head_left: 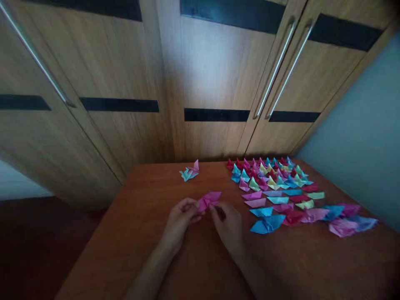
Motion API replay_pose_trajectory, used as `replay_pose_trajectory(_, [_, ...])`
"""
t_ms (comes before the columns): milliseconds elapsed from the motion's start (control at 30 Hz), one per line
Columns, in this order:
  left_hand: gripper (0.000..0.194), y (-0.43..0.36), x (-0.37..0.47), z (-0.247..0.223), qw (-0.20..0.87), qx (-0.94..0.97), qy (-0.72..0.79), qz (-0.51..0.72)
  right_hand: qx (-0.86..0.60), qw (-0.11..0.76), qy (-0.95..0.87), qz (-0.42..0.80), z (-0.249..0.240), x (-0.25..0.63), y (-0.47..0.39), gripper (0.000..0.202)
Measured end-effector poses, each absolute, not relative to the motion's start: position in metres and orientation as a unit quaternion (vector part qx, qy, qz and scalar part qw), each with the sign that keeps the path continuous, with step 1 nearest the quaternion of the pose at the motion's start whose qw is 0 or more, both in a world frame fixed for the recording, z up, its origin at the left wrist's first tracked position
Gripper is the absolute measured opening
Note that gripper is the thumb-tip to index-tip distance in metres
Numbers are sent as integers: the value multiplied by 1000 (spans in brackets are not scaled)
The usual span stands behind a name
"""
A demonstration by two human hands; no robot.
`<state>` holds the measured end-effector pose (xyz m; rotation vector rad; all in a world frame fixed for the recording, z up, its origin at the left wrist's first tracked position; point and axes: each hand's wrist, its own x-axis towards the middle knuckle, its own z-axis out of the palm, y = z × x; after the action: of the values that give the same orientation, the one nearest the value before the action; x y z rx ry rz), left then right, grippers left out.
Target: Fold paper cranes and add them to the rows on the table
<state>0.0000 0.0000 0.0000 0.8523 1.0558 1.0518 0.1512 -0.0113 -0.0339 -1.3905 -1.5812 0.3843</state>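
Observation:
Between my two hands, above the middle of the table, is a pink folded paper piece (208, 201) with pointed ends. My left hand (183, 214) pinches its left side between thumb and fingers. At the lower right edge of the paper, my right hand (227, 223) grips it with thumb and fingertips. Some of the right fingers are hidden behind the hand. Beyond my hands lie a light blue origami piece (188, 174) and a pink one (196, 166), close together with pointed tips.
Rows of small coloured paper boat shapes (253, 184) stand at the back right of the wooden table (140, 208). Flatter folded pieces, among them a blue one (267, 224), lie nearer on the right. A wooden wardrobe (212, 75) rises behind the table; a pale wall (359, 137) is at right.

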Motion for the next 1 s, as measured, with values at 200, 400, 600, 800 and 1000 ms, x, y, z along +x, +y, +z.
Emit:
replay_pose_trajectory(200, [23,4,-5,-4,611,397,494,474,-593,481,-637,108,-32,157,-11,16])
replay_pose_trajectory(400, [33,6,-8,-6,615,394,493,472,-589,472,-655,42,-26,160,-12,17])
replay_pose_trajectory(600, [33,4,-4,-1,627,431,480,437,-586,491,-645,-8,6,183,-47,14])
replay_pose_trajectory(800, [28,6,-8,-3,640,424,485,419,-686,447,-563,-113,13,277,-110,23])
replay_pose_trajectory(1000, [24,8,-9,-6,652,418,486,405,-793,321,-498,-143,-16,377,-144,42])
